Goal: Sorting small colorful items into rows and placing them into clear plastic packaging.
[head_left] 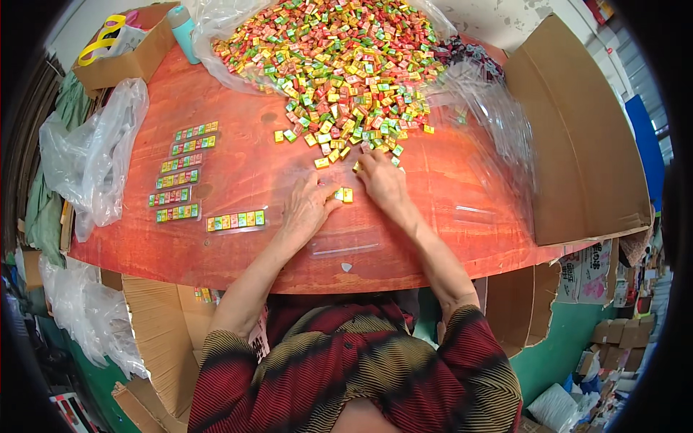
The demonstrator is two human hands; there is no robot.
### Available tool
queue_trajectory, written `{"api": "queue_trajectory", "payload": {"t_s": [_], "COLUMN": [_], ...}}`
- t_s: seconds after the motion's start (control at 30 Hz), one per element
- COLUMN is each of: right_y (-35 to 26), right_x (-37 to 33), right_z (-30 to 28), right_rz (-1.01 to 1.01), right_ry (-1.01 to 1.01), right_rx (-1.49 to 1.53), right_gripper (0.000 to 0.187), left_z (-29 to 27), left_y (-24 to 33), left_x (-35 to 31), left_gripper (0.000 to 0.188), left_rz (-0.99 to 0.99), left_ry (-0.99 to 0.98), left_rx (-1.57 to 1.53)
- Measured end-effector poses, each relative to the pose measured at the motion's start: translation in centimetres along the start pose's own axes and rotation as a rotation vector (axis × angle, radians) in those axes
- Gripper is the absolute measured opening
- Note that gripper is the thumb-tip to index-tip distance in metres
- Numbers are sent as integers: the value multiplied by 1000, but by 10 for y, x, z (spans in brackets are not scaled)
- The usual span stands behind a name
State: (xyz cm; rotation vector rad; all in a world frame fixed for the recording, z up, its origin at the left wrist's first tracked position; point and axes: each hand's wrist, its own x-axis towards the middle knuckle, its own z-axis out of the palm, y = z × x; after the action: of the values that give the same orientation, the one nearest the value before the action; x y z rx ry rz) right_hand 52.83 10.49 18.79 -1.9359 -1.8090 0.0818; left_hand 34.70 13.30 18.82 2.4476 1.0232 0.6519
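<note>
A big heap of tiny red, yellow and green boxes (346,65) spreads over the far middle of the red table. Near the table's centre, my left hand (306,208) curls its thumb and fingers around a short row of these small boxes (348,195), partly covering it. My right hand (385,185) reaches to the heap's near edge, fingers pinched on a small box (356,167) that they partly hide. To the left lies a filled row of small boxes (237,221) in a clear tray. Beyond it, several more filled trays (177,179) form a column.
An empty clear tray (345,249) lies before me, another (475,213) to the right. Clear plastic sheets (498,123) and an upright cardboard box (577,137) border the right side. At far left stand a turquoise bottle (184,35), an open carton (133,61) and a plastic bag (97,155).
</note>
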Motion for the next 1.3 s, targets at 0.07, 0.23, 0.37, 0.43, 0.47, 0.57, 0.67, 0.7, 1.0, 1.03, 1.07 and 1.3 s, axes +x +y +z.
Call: {"api": "queue_trajectory", "payload": {"t_s": [0.07,0.23,0.37,0.43,0.47,0.57,0.67,0.7,1.0,1.03,1.07,1.3], "right_y": [0,3,13,23,27,42,40,38,-10,-9,-9,0], "right_x": [-9,-13,41,61,67,74,66,62,-21,-28,-32,-49], "right_z": [0,-26,-25,-16,-8,-1,-10,-12,-2,-2,-5,-25], "right_rz": [-35,50,189,204,215,184,126,84,-224,-219,-200,-201], "right_ry": [19,-81,256,229,190,219,214,223,118,93,62,-1], "right_rx": [-17,93,37,-20,-77,-115,-104,-94,-137,-145,-151,-34], "right_gripper": [18,23,26,23,20,16,14,13,20,21,27,32], "left_z": [0,-5,-4,-1,0,1,0,0,2,2,2,-4], "left_y": [0,3,4,3,2,2,4,3,3,3,3,9], "left_x": [0,-3,-1,0,0,2,2,1,0,-1,-1,0], "left_gripper": [31,32,31,31,31,31,31,31,32,32,32,31], "left_rz": [-15,-17,40,-4,-8,0,-16,-15,26,19,19,-1], "left_ry": [-14,-7,41,-23,-27,-12,-11,-8,53,51,50,24], "left_rx": [2,37,60,16,18,1,-8,2,-9,-6,-5,31]}}
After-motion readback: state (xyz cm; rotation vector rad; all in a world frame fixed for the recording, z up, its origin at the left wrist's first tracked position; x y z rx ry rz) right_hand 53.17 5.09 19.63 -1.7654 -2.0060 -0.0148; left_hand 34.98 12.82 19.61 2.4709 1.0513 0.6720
